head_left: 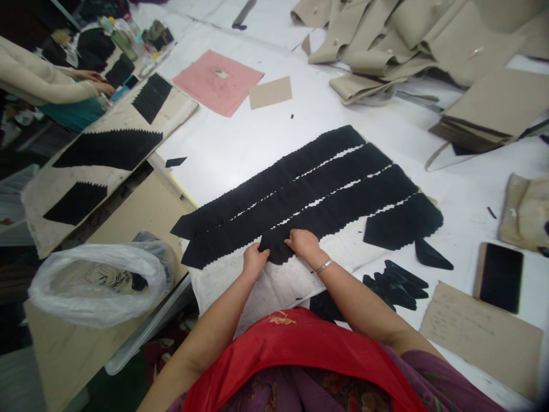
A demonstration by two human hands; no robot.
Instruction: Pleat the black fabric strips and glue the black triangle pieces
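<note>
Long black strips with zigzag edges (283, 189) lie side by side on a white cloth (244, 280), with thin white gaps between them. At the near edge, my left hand (255, 258) pinches the left end of the nearest black piece (278, 241). My right hand (303, 246), with a bracelet at the wrist, is closed on the same piece a little further right. That piece lies nearly flat between my hands. A shorter black piece (403, 223) lies to the right, with a small black triangle (433, 254) beside it.
A pile of small black pieces (394, 286), a phone (501, 277) and a cardboard sheet (484, 337) are at the right. Beige material (386, 46) is heaped behind. A plastic-lined bin (98, 286) stands at the left. Another person's hands (96, 83) work at the upper left.
</note>
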